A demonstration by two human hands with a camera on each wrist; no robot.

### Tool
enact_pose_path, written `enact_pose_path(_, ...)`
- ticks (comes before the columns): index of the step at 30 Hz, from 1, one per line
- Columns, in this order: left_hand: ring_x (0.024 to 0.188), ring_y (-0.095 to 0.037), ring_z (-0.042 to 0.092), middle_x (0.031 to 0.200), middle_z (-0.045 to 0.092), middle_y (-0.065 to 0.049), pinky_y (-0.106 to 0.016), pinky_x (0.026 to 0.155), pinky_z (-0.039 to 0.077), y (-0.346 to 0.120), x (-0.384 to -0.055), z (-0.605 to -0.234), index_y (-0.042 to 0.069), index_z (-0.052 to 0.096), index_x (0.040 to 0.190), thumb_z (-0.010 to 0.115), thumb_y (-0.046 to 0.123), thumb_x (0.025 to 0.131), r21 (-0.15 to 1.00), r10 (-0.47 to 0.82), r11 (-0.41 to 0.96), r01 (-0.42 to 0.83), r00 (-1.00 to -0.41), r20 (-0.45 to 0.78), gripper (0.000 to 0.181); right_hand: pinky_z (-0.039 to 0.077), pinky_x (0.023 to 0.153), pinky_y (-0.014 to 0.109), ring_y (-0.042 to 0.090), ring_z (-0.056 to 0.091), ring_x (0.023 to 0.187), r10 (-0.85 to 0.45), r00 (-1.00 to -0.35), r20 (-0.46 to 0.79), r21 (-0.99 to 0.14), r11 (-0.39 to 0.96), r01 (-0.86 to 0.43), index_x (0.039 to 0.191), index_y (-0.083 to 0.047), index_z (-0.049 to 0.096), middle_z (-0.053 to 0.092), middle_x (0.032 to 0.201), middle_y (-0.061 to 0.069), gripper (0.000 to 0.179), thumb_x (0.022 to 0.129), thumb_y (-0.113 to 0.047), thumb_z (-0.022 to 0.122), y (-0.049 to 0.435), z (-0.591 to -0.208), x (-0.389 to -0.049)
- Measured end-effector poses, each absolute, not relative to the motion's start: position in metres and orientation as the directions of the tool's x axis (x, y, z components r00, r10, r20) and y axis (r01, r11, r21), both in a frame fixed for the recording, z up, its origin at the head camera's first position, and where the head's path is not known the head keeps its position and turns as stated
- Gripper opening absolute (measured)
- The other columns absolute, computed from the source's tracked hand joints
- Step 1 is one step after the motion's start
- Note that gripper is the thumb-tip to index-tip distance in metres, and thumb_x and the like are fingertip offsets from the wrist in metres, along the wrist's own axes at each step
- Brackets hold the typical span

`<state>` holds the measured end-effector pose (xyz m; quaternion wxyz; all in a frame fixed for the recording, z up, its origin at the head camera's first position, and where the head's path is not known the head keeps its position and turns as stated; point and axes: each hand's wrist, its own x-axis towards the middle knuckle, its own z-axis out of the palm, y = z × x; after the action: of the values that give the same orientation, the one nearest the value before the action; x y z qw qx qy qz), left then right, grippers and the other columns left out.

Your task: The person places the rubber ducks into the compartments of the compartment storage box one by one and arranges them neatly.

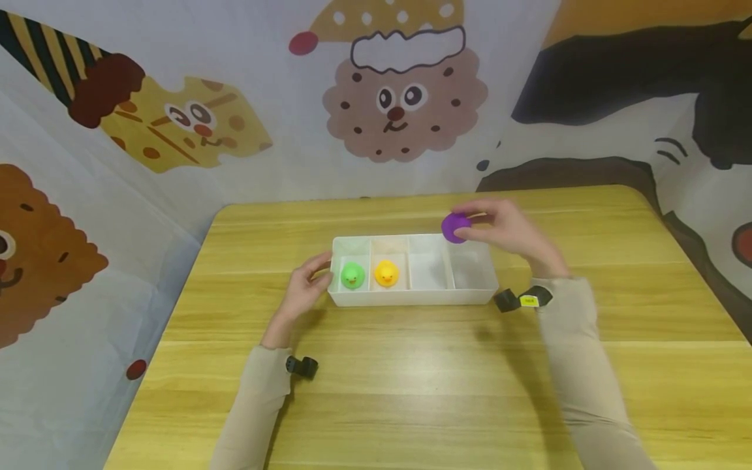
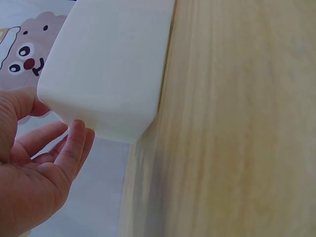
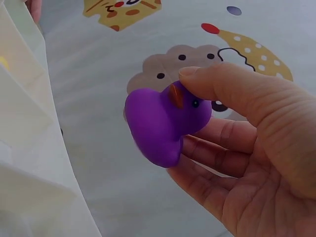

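A purple rubber duck (image 3: 153, 123) is pinched between the thumb and fingers of my right hand (image 1: 499, 228). In the head view, it overlaps the back rim of a white four-compartment box (image 1: 411, 297), near the divider between the two right compartments. At the box's left end, my left hand (image 1: 302, 290) grips the end wall with thumb and fingertips, seen close up in the left wrist view. A green duck (image 1: 352, 275) sits in the leftmost compartment, and a yellow duck (image 1: 386, 273) in the one beside it. Both face the front.
The box stands toward the back of a wooden table (image 1: 399, 385). Behind the table hangs a pale cloth (image 1: 282, 176) printed with cartoon food figures. Small black devices are strapped at the left wrist (image 1: 302, 367) and right wrist (image 1: 523, 299).
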<state>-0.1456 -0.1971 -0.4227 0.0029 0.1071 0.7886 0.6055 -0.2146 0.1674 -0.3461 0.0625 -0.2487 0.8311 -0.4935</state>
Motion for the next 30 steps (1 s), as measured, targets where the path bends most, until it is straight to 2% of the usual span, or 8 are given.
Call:
enact_pose_path(4, 0.12, -0.05, 0.041, 0.136, 0.037, -0.036, -0.038, 0.098, 0.046, -0.197, -0.146, -0.423, -0.02, 0.039, 0.129, 0.048, -0.014, 0.088, 0.953, 0.174, 0.251, 0.17, -0.976, 0.129, 0.042, 0.053, 0.079, 0.016, 0.038, 0.059, 0.103, -0.508, -0.845, 0.166, -0.853, 0.356, -0.382, 0.121, 0.01, 0.056, 0.057, 0.119, 0.025, 0.043, 0.083, -0.002, 0.07, 0.162, -0.347, -0.215)
enact_pose_path(11, 0.121, -0.05, 0.041, 0.135, 0.037, -0.036, -0.036, 0.097, 0.047, -0.197, -0.145, -0.422, -0.02, 0.039, 0.129, 0.048, -0.015, 0.089, 0.952, 0.181, 0.251, 0.175, -0.975, 0.131, 0.042, 0.054, 0.082, 0.021, 0.037, 0.058, 0.104, -0.526, -0.831, 0.18, -0.856, 0.333, -0.396, 0.12, 0.009, 0.057, 0.057, 0.119, 0.024, 0.041, 0.082, -0.001, 0.07, 0.154, -0.348, -0.216)
enact_pose_path(17, 0.121, -0.05, 0.04, 0.136, 0.037, -0.036, -0.039, 0.098, 0.045, -0.197, -0.145, -0.422, -0.02, 0.039, 0.129, 0.048, -0.014, 0.089, 0.954, 0.173, 0.254, 0.163, -0.977, 0.121, 0.042, 0.054, 0.08, 0.02, 0.036, 0.059, 0.102, -0.552, -0.811, 0.195, -0.845, 0.325, -0.425, 0.117, 0.009, 0.059, 0.06, 0.114, 0.024, 0.039, 0.081, -0.001, 0.07, 0.148, -0.354, -0.219)
enact_pose_path(25, 0.12, -0.049, 0.042, 0.135, 0.037, -0.036, -0.037, 0.098, 0.046, -0.196, -0.143, -0.419, -0.02, 0.039, 0.129, 0.048, -0.014, 0.089, 0.952, 0.17, 0.261, 0.16, -0.978, 0.118, 0.042, 0.053, 0.089, 0.034, 0.032, 0.058, 0.103, -0.585, -0.795, 0.164, -0.842, 0.337, -0.422, 0.115, 0.008, 0.06, 0.061, 0.113, 0.021, 0.037, 0.081, -0.001, 0.071, 0.141, -0.368, -0.222)
enact_pose_path(30, 0.121, -0.049, 0.041, 0.136, 0.037, -0.036, -0.04, 0.098, 0.045, -0.196, -0.144, -0.42, -0.02, 0.039, 0.129, 0.048, -0.014, 0.089, 0.953, 0.17, 0.259, 0.159, -0.978, 0.117, 0.042, 0.052, 0.091, 0.041, 0.031, 0.058, 0.102, -0.59, -0.79, 0.169, -0.843, 0.329, -0.426, 0.114, 0.009, 0.061, 0.062, 0.111, 0.021, 0.036, 0.08, 0.001, 0.071, 0.137, -0.374, -0.22)
